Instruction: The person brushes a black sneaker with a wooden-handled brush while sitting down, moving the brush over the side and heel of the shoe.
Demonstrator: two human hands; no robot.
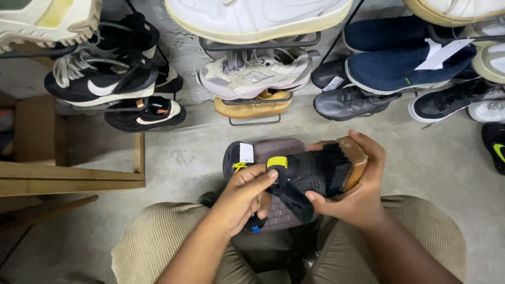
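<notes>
Black shoe (315, 176) gripped between both hands' fingers (265, 176).

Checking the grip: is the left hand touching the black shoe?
Touching. The head view shows the left hand's fingertips pressed on the black shoe beside its yellow tab.

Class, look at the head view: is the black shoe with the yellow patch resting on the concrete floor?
No: both the left hand and right hand hold the black shoe above the person's lap.

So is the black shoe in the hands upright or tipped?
Tipped: the black shoe lies sideways, gum sole facing right against the right hand; left hand grips its front.
</notes>
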